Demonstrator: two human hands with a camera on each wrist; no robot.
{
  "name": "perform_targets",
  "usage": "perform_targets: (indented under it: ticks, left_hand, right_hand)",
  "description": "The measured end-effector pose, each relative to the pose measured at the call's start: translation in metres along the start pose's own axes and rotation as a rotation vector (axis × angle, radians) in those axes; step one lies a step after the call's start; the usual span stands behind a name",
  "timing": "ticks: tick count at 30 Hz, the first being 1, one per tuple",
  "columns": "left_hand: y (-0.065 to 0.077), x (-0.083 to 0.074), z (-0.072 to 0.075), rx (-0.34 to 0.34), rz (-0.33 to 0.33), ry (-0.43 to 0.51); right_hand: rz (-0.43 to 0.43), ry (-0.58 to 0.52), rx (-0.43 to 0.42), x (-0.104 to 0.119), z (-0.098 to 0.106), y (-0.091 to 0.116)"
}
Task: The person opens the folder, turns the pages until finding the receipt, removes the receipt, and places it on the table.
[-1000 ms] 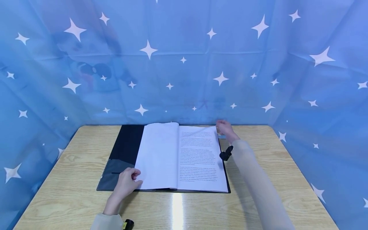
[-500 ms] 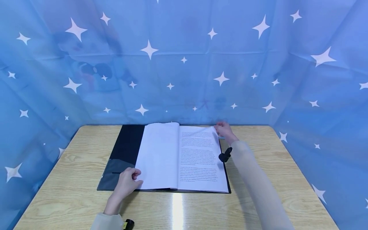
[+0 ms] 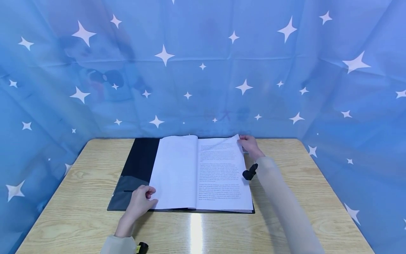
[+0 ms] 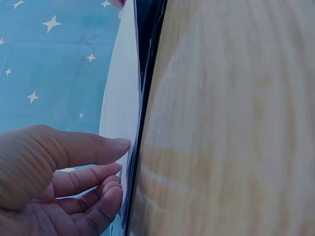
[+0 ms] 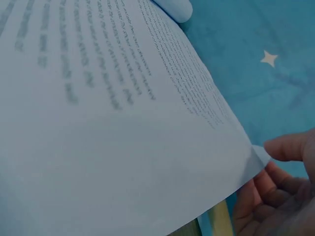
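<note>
A black folder lies spread on the wooden table, at its far middle part, with a stack of paper on it. The left page looks almost blank and bulges near the middle fold, leaving a wide strip of the folder's cover and its grey pocket bare at the side. The right page carries several blocks of printed text, too small to read. The right hand pinches the top outer corner of the right page between thumb and fingers, and that corner is raised off the sheets below; in the right wrist view the page bows upward toward the grip. The left hand rests at the bottom outer corner of the left page with its fingers loosely bent, the thumb tip touching the paper; it is relaxed, with no firm grasp showing. Both arms wear pale sleeves, and a small black device sits at the right wrist. Behind the table hangs a blue curtain with white stars. A bright streak of reflected light shines on the tabletop below the folder.
</note>
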State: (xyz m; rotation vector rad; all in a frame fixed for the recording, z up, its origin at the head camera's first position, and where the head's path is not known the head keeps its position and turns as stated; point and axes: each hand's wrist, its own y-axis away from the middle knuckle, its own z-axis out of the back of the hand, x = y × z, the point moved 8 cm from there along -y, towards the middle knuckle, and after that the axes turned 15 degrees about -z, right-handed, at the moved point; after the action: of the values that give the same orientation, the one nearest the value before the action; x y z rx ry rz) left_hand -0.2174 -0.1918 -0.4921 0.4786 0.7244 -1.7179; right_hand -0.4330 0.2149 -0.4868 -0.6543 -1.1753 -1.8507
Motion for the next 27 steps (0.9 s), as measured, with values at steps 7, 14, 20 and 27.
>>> perform_targets:
  ticks: [7,14,20,27]
  left_hand:
    - [0.000,0.001,0.000,0.004,0.000,-0.004]
    - [0.000,0.001,0.000,-0.001,-0.007,-0.009]
    - [0.000,0.001,0.000,-0.001,-0.004,-0.014]
    - [-0.001,0.002,-0.001,-0.001,-0.002,-0.002]
  right_hand:
    - [-0.002,0.006,0.044,0.003,0.005,0.010]
    - [-0.009,-0.016,0.104,0.007,0.007,0.020]
    - [0.022,-0.010,0.150,0.011,0.003,0.034]
    - [0.038,-0.016,0.219,0.014,-0.002,0.047]
